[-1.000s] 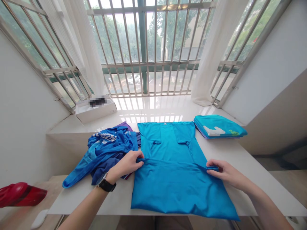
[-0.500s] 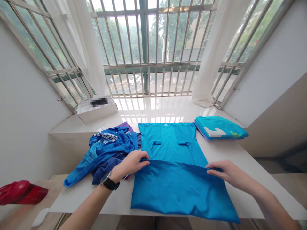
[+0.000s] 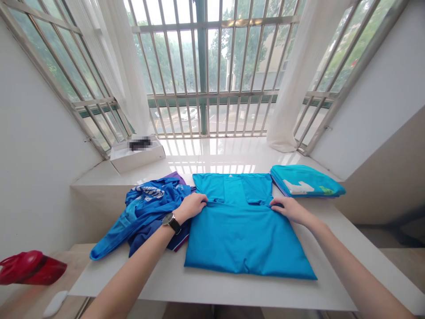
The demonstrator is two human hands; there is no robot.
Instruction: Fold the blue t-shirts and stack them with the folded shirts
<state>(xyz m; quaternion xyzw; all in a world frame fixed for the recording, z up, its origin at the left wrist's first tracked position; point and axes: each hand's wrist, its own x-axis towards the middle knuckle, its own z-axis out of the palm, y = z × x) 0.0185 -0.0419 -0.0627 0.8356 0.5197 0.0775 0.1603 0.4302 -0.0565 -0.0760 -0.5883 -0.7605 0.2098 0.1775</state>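
A bright blue shirt (image 3: pixel 242 235) lies flat on the white table (image 3: pixel 212 288), its lower part folded up over the upper part. My left hand (image 3: pixel 192 206), with a black watch on its wrist, pinches the left end of the folded hem. My right hand (image 3: pixel 288 208) pinches the right end of the same hem, near the sleeves. Both hands rest on the shirt just below its collar.
A heap of crumpled blue and purple clothes (image 3: pixel 149 212) lies left of the shirt. A stack of folded teal shirts (image 3: pixel 305 181) sits at the right back. A white box (image 3: pixel 136 153) stands on the window ledge. A red object (image 3: pixel 28 268) lies low at the left.
Both hands have carried the shirt's hem away from me, from mid-shirt up to just below the collar, so the shirt now lies folded in half.
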